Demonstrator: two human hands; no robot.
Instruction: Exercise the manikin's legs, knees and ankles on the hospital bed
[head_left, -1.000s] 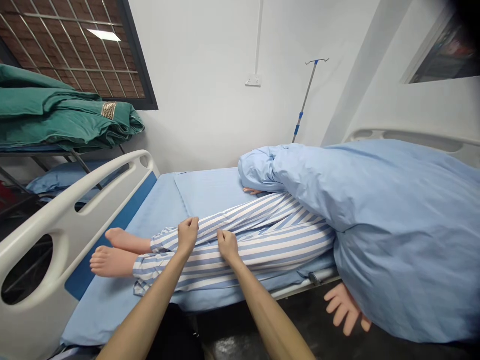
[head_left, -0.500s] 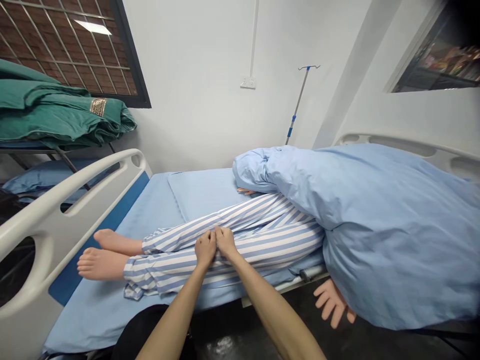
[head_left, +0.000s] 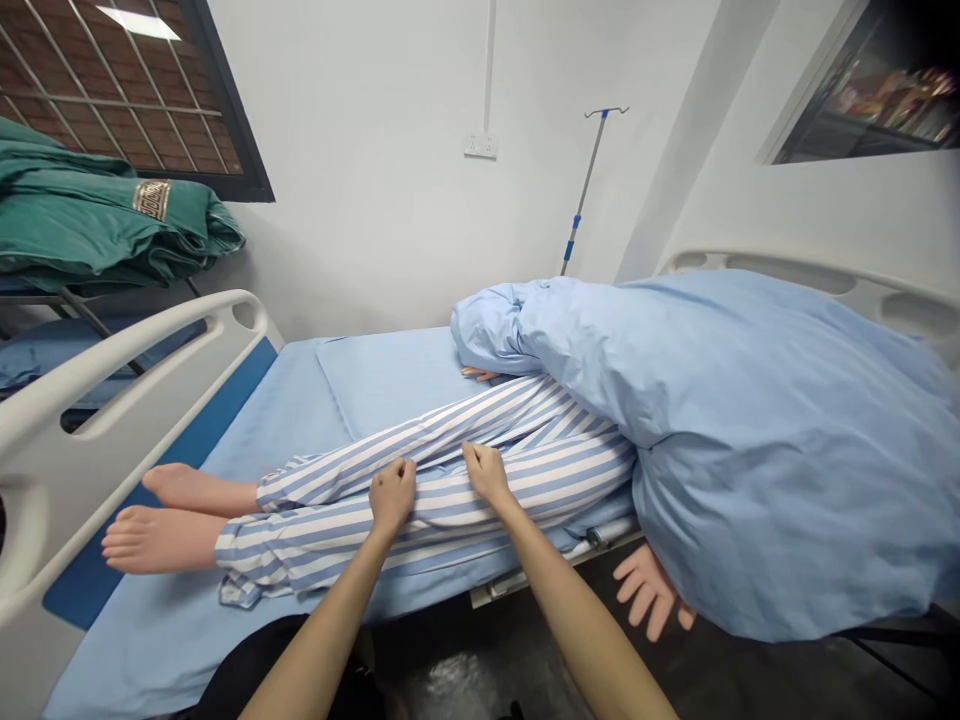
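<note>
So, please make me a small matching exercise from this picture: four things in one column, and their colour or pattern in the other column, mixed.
Things:
1. trouser legs
2. quilt
3. folded blankets
4. footboard

Colours:
A. dark green
B. white
C. blue and white stripes
D. plain light blue

Pairs: 1-C, 2-D, 3-A, 4-B

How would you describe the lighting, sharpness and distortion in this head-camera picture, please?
In the head view, light is even and soft, with no hard shadows on the striped trousers. Both hands, left hand and right hand, look sharp. The wide lens bends the bed rail and slants the walls. A ceiling lamp reflects in the window; the top right corner is dark.
</note>
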